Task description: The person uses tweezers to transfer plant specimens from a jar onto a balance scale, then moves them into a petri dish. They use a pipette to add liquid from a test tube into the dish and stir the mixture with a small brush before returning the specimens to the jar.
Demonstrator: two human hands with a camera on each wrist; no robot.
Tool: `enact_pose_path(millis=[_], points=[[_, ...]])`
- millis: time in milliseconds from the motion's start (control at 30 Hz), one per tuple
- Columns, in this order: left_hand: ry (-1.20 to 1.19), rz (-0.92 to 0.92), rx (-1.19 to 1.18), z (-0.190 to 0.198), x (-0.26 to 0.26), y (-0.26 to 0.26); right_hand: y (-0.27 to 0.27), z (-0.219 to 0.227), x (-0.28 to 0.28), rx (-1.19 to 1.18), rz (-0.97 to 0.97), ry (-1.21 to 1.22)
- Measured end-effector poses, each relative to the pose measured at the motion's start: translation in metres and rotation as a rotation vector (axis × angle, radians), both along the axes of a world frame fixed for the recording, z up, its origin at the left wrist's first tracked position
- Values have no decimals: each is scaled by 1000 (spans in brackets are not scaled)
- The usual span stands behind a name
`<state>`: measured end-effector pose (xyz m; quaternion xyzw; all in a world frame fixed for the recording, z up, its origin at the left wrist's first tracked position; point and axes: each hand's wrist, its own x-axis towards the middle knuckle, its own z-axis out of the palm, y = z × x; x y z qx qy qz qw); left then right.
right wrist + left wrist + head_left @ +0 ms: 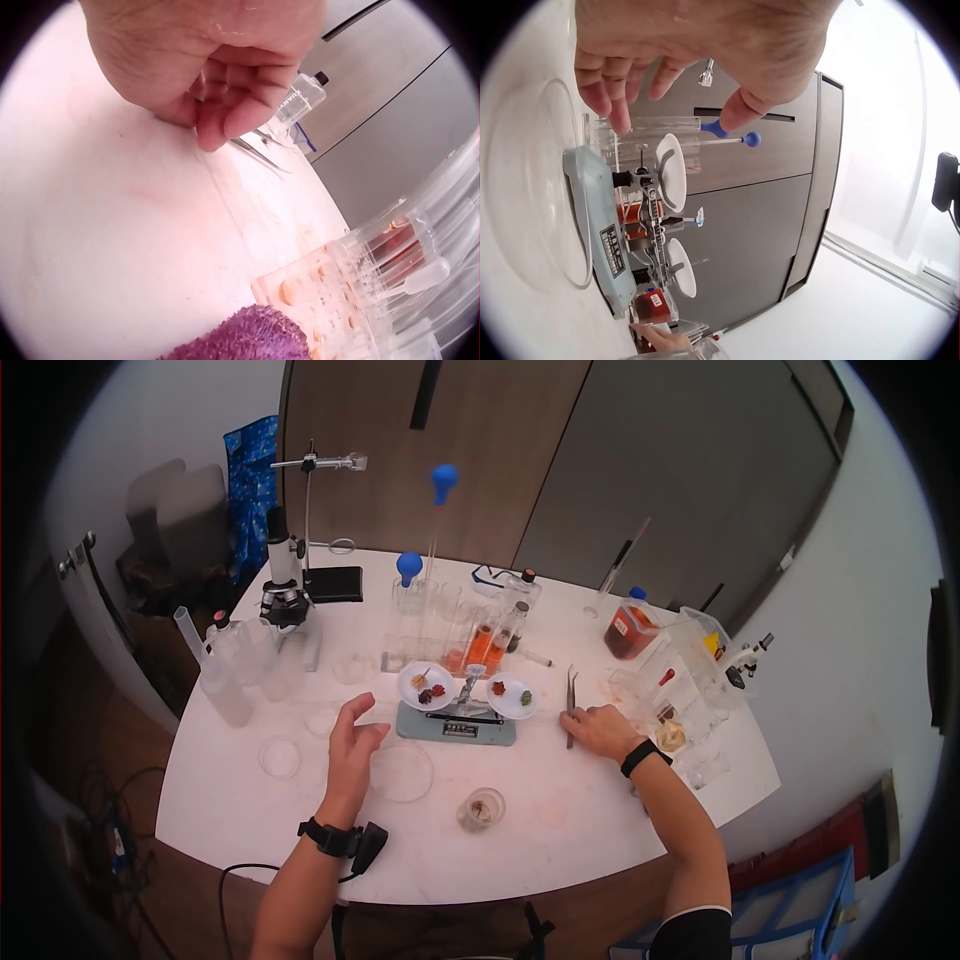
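Right grip (605, 732) pinches tweezers (571, 692) (bent-tipped ones); left grip (352, 758) near balance (457, 728).

Bright wash in wrist views, dark curved fisheye edges.

Metal tweezers (257, 154), slightly open, seemingly on table (350, 860)

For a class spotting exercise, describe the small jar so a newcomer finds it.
Find the blue-grey scale on the white table. The small jar stands between it and the near edge. Unlike the flat dish to its left, it holds brown bits.
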<state>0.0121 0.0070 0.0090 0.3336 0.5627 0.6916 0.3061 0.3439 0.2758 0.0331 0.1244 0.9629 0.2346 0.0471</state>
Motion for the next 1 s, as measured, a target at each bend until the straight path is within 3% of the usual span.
enact_pose_path(millis=[67, 167, 233, 333, 433, 500, 567, 767, 1000], points=[[1, -3, -6, 1, 0, 0, -8, 7, -3, 14, -22, 9], [7, -11, -13, -1, 0, 1, -17, 26, -7, 69, -75, 278], [8, -19, -1, 1, 2, -1, -44, 57, -10, -229, -230, 1001], [7, -20, 22, 1, 6, 2, -43, 59, -3, -1015, -380, 1797], [20, -17, 4, -1, 8, 4, -34, 28, -6, -1840, -186, 2049], [-3, -2, -17, -2, 8, 5, -24, -1, -14, -2360, -122, 1903], [-64, 30, -31, -1, 6, 5, -22, -19, -26, -2628, -258, 1806], [-334, 159, 33, -3, 1, 3, -40, -30, -45, -2573, -470, 1749], [-315, 169, 38, -7, 6, 1, -59, -39, -45, -2439, -589, 1720]])
